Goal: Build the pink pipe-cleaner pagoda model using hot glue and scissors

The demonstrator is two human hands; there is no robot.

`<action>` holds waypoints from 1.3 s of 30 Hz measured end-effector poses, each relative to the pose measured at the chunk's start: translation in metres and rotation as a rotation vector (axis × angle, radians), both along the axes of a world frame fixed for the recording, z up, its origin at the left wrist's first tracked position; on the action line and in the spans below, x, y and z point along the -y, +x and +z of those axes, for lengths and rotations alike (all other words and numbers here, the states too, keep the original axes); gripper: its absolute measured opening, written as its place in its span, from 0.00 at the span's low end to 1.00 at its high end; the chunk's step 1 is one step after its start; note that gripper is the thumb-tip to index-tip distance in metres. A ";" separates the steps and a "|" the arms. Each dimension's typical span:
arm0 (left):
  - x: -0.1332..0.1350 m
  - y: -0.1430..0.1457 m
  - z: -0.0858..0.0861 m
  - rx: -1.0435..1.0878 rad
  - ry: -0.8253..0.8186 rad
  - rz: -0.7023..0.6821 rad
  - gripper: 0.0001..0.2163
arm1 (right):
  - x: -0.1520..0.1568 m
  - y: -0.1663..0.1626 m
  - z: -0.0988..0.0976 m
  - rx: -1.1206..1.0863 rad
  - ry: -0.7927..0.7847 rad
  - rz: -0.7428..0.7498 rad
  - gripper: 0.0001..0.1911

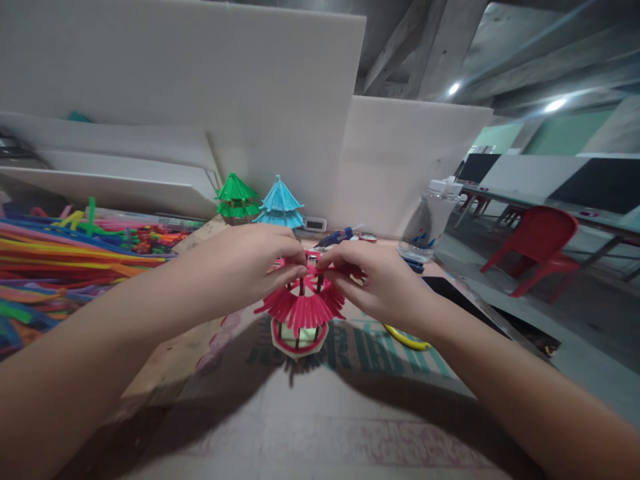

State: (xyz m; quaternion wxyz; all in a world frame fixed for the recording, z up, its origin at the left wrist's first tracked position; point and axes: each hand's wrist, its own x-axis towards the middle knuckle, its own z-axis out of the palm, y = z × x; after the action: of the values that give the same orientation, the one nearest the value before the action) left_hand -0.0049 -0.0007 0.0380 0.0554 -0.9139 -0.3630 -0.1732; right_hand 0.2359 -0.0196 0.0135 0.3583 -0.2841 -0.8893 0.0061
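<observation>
A small red pavilion model (299,312), seemingly built from fuzzy pipe cleaners, stands over the board between my hands. It has a fringed red roof tier, brown posts above it and a pale octagonal base rimmed in red. From the left, my left hand (260,257) pinches the upper part of the model with thumb and forefinger. Opposite it, my right hand (367,277) has its fingertips closed at the other side of the same upper part. What exactly lies between the fingertips is partly hidden by the fingers.
Bundles of coloured pipe cleaners (65,267) lie at the left. Behind my hands stand a green pavilion (237,197), a blue pavilion (279,203) and a blue glue gun (336,237). A clear plastic jar (425,223) and yellow-handled tool (407,339) are at the right.
</observation>
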 end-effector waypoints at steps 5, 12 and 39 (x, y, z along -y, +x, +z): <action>-0.001 0.000 0.000 0.010 0.014 -0.025 0.11 | -0.001 0.000 -0.001 0.002 0.011 0.003 0.10; -0.001 0.001 0.004 0.023 0.015 -0.098 0.17 | -0.001 0.000 0.000 -0.016 0.036 0.016 0.11; -0.009 0.015 -0.013 0.171 -0.168 -0.190 0.14 | 0.001 -0.001 -0.001 -0.016 0.025 0.013 0.11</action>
State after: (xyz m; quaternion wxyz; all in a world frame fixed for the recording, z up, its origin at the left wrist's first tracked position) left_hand 0.0098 0.0084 0.0249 -0.0689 -0.9274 -0.2914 -0.2241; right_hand 0.2347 -0.0202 0.0128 0.3689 -0.2739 -0.8882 -0.0004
